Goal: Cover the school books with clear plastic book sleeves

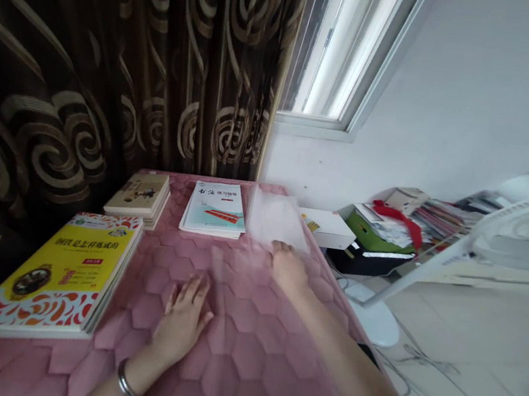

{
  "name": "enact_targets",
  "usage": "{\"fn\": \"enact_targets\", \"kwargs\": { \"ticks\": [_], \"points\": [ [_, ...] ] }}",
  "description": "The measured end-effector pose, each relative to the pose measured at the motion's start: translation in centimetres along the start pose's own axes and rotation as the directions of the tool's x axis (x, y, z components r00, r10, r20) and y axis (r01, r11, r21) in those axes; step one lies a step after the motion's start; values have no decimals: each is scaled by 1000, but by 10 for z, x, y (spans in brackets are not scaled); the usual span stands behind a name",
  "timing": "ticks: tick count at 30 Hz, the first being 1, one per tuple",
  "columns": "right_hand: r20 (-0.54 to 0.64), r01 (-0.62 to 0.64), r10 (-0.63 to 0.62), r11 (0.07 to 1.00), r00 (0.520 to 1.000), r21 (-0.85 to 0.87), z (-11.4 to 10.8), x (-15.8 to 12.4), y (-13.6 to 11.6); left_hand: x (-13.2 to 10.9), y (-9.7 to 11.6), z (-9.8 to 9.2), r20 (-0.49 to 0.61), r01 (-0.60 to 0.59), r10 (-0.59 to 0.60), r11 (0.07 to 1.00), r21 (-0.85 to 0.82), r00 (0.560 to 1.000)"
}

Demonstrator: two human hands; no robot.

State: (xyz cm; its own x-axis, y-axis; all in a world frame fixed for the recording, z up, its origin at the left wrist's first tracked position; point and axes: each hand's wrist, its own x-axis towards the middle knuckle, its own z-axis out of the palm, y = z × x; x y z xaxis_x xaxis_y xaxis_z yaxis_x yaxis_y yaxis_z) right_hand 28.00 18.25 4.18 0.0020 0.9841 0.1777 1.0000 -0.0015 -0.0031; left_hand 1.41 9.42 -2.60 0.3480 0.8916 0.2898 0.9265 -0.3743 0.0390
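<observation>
A clear plastic sheet lies over the pink hexagon-quilted cover in front of me. My left hand rests flat beside the sheet's left edge, fingers stretched out, a silver bangle on the wrist. My right hand has its fingers bent down on the sheet's far part; exactly how they grip it is blurred. Just beyond that hand is a whitish, translucent pile of film. Left of the film sits a small stack topped by a white and teal calligraphy book.
At left are a stack with a yellow-covered book and a stack of beige books, beside a dark curtain. Right of the table stand a white box, a dark bin heaped with papers, and a white fan with floor cables.
</observation>
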Motion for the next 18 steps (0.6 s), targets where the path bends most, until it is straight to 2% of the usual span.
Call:
{"fn": "enact_targets", "kwargs": {
  "ticks": [3, 5, 10, 14, 18],
  "points": [
    [11, 29, -29, 999, 1000, 14, 16, 35, -22, -6, 3, 13, -11, -59, 59, 998, -9, 998],
    [23, 5, -5, 1000, 1000, 19, 29, 52, -34, -9, 1, 17, -30, -72, 71, 997, -12, 997],
    [63, -103, 101, 994, 993, 29, 46, 75, -46, -10, -1, 15, -62, -85, 84, 996, -17, 995],
    [137, -110, 104, 993, 985, 39, 32, 87, -27, -10, 0, 13, -69, -93, 91, 995, -31, 993],
    [143, -32, 31, 999, 989, 9, 9, 91, -1, -10, -1, 15, -65, -82, 78, 995, -55, 995]
  ]
}}
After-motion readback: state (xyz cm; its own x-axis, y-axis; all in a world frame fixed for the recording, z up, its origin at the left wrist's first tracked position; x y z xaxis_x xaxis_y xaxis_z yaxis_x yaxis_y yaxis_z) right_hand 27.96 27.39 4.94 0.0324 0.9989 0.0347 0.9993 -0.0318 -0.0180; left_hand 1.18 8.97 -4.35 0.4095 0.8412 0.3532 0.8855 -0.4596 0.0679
